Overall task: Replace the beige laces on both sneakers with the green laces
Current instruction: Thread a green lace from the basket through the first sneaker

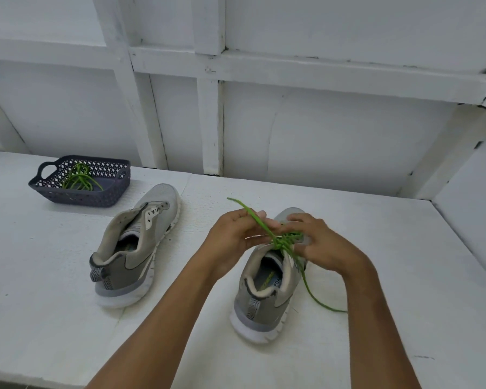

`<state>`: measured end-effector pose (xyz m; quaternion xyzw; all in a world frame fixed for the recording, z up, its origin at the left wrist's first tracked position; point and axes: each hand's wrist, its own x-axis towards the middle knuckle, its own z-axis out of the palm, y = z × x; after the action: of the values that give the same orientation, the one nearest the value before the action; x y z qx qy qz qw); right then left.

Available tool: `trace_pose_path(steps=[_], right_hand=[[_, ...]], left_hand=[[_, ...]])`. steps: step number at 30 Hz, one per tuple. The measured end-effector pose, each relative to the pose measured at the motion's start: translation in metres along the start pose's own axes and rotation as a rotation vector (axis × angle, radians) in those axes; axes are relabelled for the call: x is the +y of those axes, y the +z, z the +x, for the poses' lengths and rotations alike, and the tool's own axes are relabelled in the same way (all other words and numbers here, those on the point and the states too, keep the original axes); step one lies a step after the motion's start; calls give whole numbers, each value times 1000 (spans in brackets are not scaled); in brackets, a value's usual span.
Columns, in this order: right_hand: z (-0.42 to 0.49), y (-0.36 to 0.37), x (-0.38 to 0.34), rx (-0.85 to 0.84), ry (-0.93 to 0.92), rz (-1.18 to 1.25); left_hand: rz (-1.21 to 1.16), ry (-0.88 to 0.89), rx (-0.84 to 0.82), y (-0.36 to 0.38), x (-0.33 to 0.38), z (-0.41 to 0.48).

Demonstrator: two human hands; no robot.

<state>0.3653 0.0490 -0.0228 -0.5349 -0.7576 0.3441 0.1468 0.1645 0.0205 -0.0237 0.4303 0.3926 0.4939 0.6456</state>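
Two grey sneakers stand on the white table [404, 248], heels toward me. The right sneaker [267, 293] has a green lace [257, 219] threaded through its eyelets. My left hand [233, 237] pinches one end of that lace, which sticks up and to the left. My right hand [320, 242] holds the lace over the tongue; the other end trails down onto the table at the sneaker's right. The left sneaker [135, 245] has no lace in it. A second green lace [79, 178] lies coiled in a dark basket [54, 192].
The basket sits at the table's back left. A white panelled wall [292, 122] rises behind the table, and another wall closes in at the right. The table's front edge runs along the lower left.
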Motion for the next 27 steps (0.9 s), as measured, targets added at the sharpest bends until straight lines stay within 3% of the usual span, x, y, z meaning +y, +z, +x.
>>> trace_pose_path(steps=[4,6,11,16,18,21,24,26,27], right_hand=[[1,10,11,169,12,227],[0,12,14,212,-6,210],[4,27,16,251,-89,283],[3,25,20,199,-87,350],[-1,19,21,196,-40,338],[-13,10,17,115,65,325],[-16,12,5,-33,167,166],[-13,17,-1,-8,157,48],[-12,19,-4,19,149,21]], left_hand=[[-376,-95,164,9,-10,14],[-467,-130,244,12,-13,18],[-555,-122,462,18,-13,22],[-550,-96,479,20,-16,21],[-383,-57,412,13,-17,20],[175,-21,282,1,-13,12],[492,-86,-43,-14,-8,6],[754,-149,-264,-9,-5,-2],[834,-148,-279,-6,-8,-4]])
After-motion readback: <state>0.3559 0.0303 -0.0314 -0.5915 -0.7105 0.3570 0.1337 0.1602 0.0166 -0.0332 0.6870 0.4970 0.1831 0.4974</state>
